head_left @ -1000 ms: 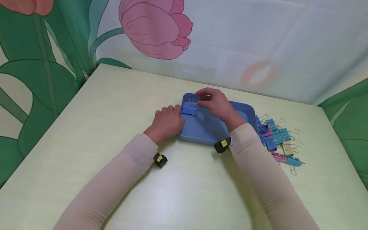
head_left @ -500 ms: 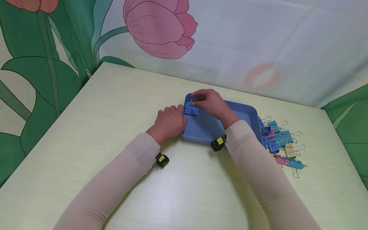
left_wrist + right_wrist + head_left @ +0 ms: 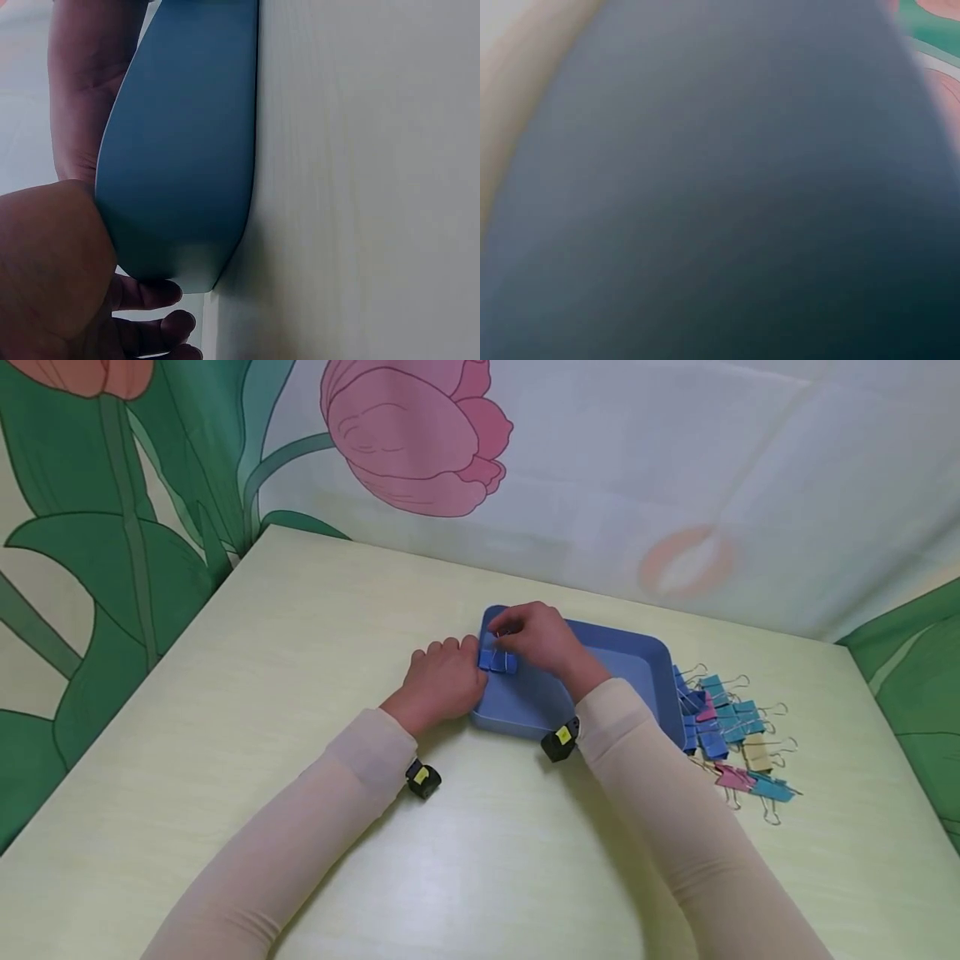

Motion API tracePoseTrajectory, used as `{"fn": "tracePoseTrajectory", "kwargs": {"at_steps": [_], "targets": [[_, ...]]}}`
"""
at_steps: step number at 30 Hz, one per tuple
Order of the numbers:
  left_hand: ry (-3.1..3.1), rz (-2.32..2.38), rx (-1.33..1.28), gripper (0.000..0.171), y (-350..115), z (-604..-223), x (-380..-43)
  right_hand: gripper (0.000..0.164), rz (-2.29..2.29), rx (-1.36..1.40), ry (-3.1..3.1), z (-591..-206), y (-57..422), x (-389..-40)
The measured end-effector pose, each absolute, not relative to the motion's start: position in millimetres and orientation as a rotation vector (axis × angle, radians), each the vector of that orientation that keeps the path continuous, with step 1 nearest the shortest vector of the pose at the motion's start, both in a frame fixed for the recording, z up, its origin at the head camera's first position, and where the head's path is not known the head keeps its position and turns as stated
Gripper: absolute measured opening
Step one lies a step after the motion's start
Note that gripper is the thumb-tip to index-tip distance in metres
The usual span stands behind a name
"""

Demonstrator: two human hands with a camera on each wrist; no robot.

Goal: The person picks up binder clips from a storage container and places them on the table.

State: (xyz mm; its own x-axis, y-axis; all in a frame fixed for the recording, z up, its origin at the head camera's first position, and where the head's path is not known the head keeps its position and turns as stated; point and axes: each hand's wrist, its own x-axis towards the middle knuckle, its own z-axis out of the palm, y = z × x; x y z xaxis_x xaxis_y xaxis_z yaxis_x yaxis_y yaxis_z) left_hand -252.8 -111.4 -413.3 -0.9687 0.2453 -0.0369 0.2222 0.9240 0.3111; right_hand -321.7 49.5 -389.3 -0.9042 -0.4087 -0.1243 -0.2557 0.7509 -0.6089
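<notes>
My left hand (image 3: 446,677) grips the left wall of a shallow blue tray (image 3: 525,727) in the head view. In the left wrist view its fingertips show beyond the corner of the tray's outer wall (image 3: 180,135). Inside the tray's left end, a blue binder clip (image 3: 497,662) stands with its wire handles toward the back. My right hand (image 3: 543,639) reaches over the tray and pinches the clip by a handle; the fingertips partly hide the wire. Only the blurred blue tray (image 3: 705,112) fills most of the right wrist view.
To the right of the tray lies a pile of binder clips: blue (image 3: 711,742), teal (image 3: 738,718), pink (image 3: 733,777) and tan (image 3: 756,753). The pale table (image 3: 337,610) meets a flower-printed cloth (image 3: 585,468) at the back.
The right hand has moved left and then toward the front, onto the clip's handle. The blue clip has shifted slightly toward the front. The left hand stays at the tray's wall.
</notes>
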Motion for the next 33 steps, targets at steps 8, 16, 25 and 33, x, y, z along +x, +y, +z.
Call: {"fn": "tracePoseTrajectory", "kwargs": {"at_steps": [8,16,25,33], "targets": [[3.013,0.460,0.390,0.031,-107,-412,-254,0.022,-0.823,-0.503,2.771,-385,55,-317],[2.998,0.498,0.384,0.029,-108,-413,-254,0.021,-0.918,-0.426,2.725,-380,66,-312],[2.986,0.499,0.367,0.031,-110,-412,-252,0.016,-1.006,-0.402,2.708,-374,77,-302],[2.981,0.509,0.373,0.033,-111,-413,-253,0.015,-1.122,-0.401,2.692,-367,91,-292]]}}
